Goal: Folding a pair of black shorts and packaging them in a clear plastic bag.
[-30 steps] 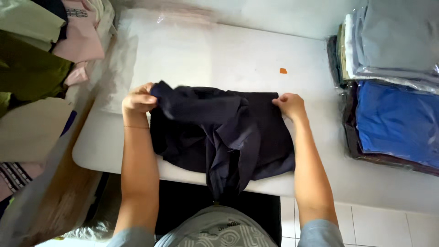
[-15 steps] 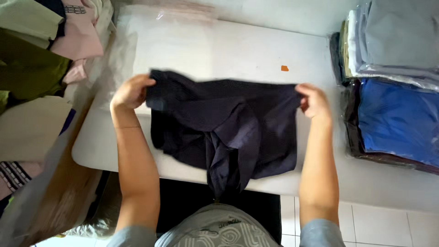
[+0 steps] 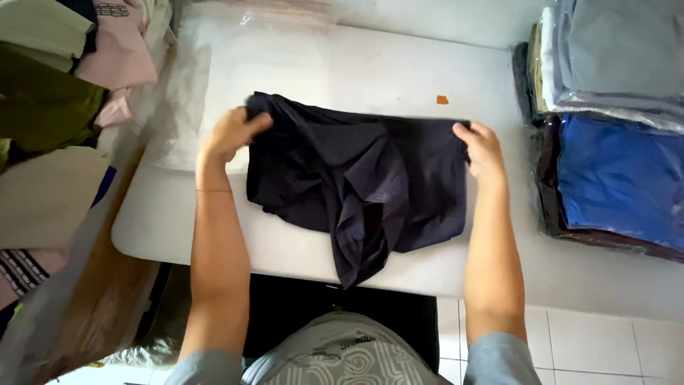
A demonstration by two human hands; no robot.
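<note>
Dark navy garment (image 3: 356, 182) spread on the white counter (image 3: 356, 71)
Left hand (image 3: 231, 133) and right hand (image 3: 481, 150) are apart, each clamped on an upper corner; the cloth hangs over the near edge

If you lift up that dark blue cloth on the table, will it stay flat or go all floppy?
Probably floppy: the dark garment is bunched into soft folds in the middle, and one part already droops over the edge of the white table. It looks thin, so likely light. The left hand and right hand each pinch a top corner, which suggests it sags without support.
</note>
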